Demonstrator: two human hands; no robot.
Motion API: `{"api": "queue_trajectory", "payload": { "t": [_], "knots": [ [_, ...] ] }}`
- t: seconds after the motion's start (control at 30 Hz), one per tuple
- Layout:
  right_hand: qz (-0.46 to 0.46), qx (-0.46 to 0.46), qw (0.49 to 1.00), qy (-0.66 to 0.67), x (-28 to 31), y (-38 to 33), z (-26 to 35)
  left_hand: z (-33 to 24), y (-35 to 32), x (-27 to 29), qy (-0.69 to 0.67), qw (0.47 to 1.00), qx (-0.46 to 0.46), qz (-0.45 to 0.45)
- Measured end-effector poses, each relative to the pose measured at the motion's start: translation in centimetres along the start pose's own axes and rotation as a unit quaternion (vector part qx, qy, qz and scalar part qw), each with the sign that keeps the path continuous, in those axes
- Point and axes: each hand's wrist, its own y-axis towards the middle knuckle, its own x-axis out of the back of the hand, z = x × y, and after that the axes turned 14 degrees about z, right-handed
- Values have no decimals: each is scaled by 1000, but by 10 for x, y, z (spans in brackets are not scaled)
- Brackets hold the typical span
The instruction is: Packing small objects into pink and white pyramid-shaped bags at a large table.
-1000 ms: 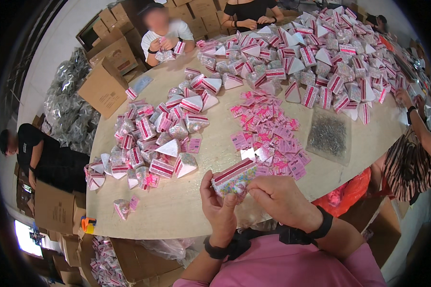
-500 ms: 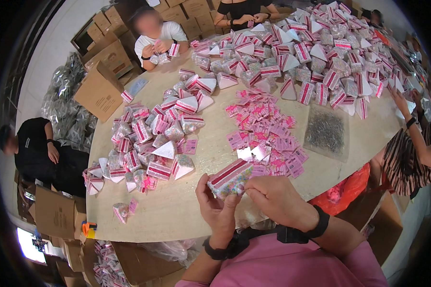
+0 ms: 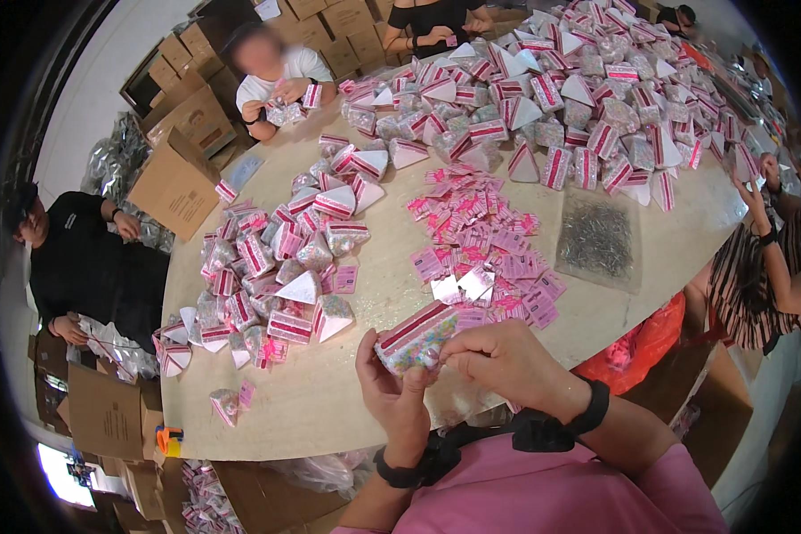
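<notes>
My left hand holds a cake-slice-shaped pouch just above the near table edge. Its top is white with pink and dark red stripes, and the side facing me sparkles with coloured bits. At the pouch's right corner my right hand is closed in a pinch; the fingers hide whatever is between them. Beyond my hands spreads a heap of pink cards. To its right lies a clear bag of small metal pieces. A smaller pile of similar wedge pouches sits to the left.
A large heap of wedge pouches covers the far right of the table. An orange and yellow tool is at the left edge. Cardboard boxes and a red bag flank the table. Several people work around it.
My view has shifted slightly. The pouch stays in my left hand, with my right fingers still pinched at its corner. The person at the left has turned towards the table.
</notes>
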Motion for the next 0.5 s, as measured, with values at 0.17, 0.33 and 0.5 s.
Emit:
{"api": "queue_trajectory", "payload": {
  "t": [0.17, 0.33, 0.5],
  "knots": [
    [-19, 4, 998, 57, -4, 1, -8, 2, 0, -1, -48, 998, 33, -10],
    [-58, 44, 989, 128, -11, 2, -8, 11, -2, -3, -93, 994, 59, -2],
    [19, 82, 969, 231, -4, 5, -27, 8, 0, -8, -112, 992, 64, -7]
  ]
}}
